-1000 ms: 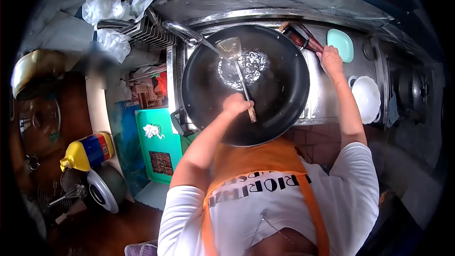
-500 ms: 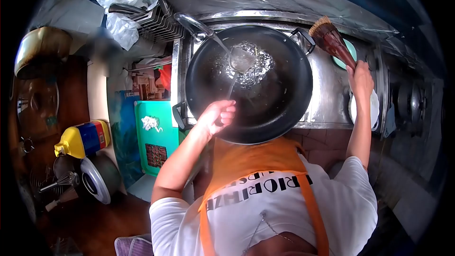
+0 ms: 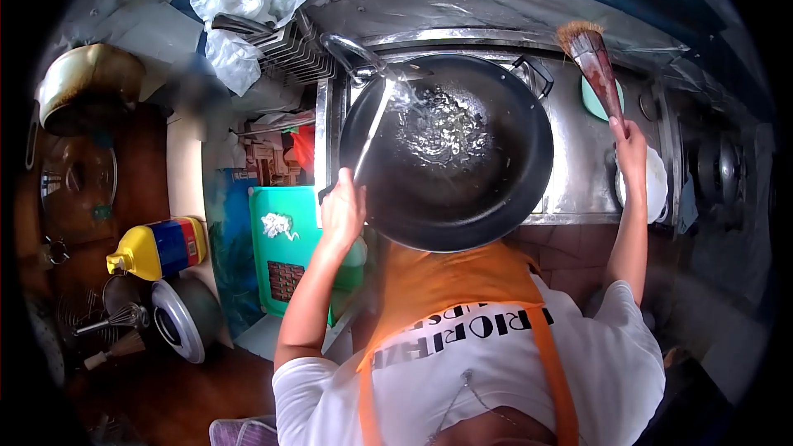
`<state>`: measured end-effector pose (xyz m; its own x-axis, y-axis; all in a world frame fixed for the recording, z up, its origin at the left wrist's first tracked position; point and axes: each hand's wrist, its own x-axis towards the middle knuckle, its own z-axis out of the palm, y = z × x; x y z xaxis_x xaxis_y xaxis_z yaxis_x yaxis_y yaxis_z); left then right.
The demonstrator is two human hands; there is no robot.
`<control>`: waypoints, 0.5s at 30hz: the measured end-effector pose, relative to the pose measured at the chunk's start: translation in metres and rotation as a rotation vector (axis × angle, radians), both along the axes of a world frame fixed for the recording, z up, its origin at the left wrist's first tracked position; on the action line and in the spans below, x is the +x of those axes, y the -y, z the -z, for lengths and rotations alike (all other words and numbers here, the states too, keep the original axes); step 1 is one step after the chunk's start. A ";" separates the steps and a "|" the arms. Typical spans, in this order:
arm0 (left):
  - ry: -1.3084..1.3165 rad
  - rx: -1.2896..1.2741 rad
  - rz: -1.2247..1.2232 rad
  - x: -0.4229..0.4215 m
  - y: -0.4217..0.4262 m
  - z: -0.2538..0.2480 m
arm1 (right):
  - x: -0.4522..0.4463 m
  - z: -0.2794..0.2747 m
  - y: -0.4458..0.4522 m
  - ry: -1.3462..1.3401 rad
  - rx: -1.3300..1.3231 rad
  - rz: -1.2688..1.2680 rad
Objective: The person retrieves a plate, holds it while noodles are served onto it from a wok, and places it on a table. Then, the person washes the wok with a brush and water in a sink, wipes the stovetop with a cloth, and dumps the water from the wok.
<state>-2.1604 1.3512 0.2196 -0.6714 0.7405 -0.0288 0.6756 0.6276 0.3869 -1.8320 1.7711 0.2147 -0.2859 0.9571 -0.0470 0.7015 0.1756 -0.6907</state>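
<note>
- Currently, the left hand is closed around the lower end of the spatula, fingers wrapped about the handle just beside the rim of the wok.
- The spatula slants up and away from that fist, across the left part of the wok; its far end is near the faucet and partly blurred by splashing.
- The right hand is closed too, gripping the narrow end of the handle of the brush, which is lifted with its tan bristles pointing away from the body.
- Of the 2 tools, only the spatula is over the wok; the brush is to the right of it, partly covering the mint dish in this view.
- The wok is large and black, under the faucet, with rippling water inside; neither hand grips its handles.
- Near the right forearm, the white bowl sits on the metal counter.
- Left of the wok, the green tray bears 2 things: a white crumpled piece and a dark woven-looking piece.
</note>
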 end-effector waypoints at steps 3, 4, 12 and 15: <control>-0.105 -0.035 0.034 -0.009 0.013 0.006 | -0.004 0.004 0.015 -0.112 -0.125 -0.008; -0.121 -0.036 0.040 -0.010 0.015 0.006 | -0.007 0.005 0.019 -0.139 -0.158 -0.007; -0.168 -0.006 0.091 0.005 0.037 -0.006 | -0.016 0.009 0.034 -0.165 -0.264 -0.040; -0.114 -0.014 0.056 0.001 0.037 -0.008 | -0.025 0.003 0.038 -0.071 -0.155 -0.032</control>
